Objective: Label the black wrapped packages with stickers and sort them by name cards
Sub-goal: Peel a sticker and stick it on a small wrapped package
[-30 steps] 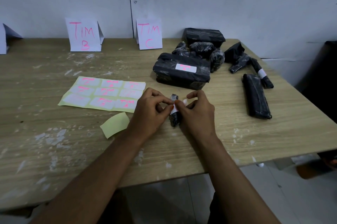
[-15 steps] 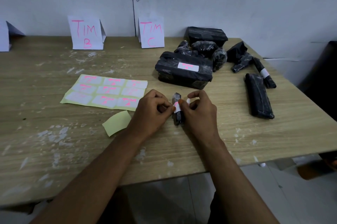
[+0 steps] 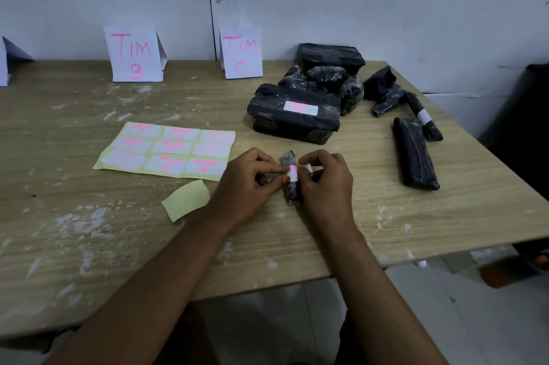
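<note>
Pinching the small wrapped package [image 3: 290, 183] low over the bench [image 3: 386, 216] with both hands [image 3: 248, 183], [image 3: 323, 186], I judge it light, slick, squashy, best held at its ends, clear of the sticker [image 3: 293, 173].

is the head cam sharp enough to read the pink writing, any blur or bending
Head view: dim, soft light; TIM B card and TIM C card read clearly; pink marks on the sticker sheet smear, unreadable; wide-angle lens bows the table edges.
</note>
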